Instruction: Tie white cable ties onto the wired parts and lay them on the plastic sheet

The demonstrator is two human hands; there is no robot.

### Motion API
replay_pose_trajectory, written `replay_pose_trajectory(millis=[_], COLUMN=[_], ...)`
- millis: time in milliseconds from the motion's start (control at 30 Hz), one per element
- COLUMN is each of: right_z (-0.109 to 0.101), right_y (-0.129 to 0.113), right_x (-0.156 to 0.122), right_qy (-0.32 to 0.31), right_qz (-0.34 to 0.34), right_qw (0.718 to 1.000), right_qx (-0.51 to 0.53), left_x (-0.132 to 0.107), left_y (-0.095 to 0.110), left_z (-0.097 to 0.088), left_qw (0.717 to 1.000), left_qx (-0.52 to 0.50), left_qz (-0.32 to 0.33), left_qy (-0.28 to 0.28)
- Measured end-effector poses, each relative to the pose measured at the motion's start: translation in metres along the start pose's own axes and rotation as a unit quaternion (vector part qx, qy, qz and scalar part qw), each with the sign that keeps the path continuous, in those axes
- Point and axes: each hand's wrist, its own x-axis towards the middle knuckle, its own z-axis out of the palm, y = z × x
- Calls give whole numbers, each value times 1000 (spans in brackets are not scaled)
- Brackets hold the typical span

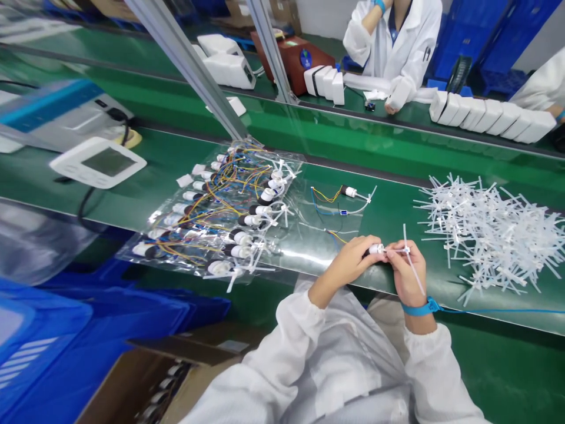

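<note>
Near the front edge of the bench, my left hand (346,262) is closed around a small black-and-white motor pump (376,249), white end pointing right. Coloured wires (336,236) trail from it to the upper left. My right hand (408,271) pinches a white branched tube piece (406,250), its thin arms sticking up and down past the fingers. One arm of it meets the pump's white end; fingertips hide whether it is pushed on. Beyond my hands lies another pump (350,191) with wires, a blue connector (344,212) and a branched tube attached.
To the right is a heap of white branched tubes (498,235). Several wired pumps (241,237) lie on clear plastic at left, beside a white display unit (99,162). A blue wrist strap cord (494,311) runs right. Across the glass, a person in white (397,47) sits by white boxes.
</note>
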Motion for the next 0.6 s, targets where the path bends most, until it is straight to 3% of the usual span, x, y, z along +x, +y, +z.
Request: replay_pose_trajectory(millis=[600], right_z=[-13], right_y=[10], right_x=[-1], right_qy=[18], right_qz=[11], right_qw=[997], right_qx=[-76], left_x=[3], left_y=[2], left_z=[-3], left_qw=[1000], left_qx=[1], left_qz=[26], left_qy=[-7])
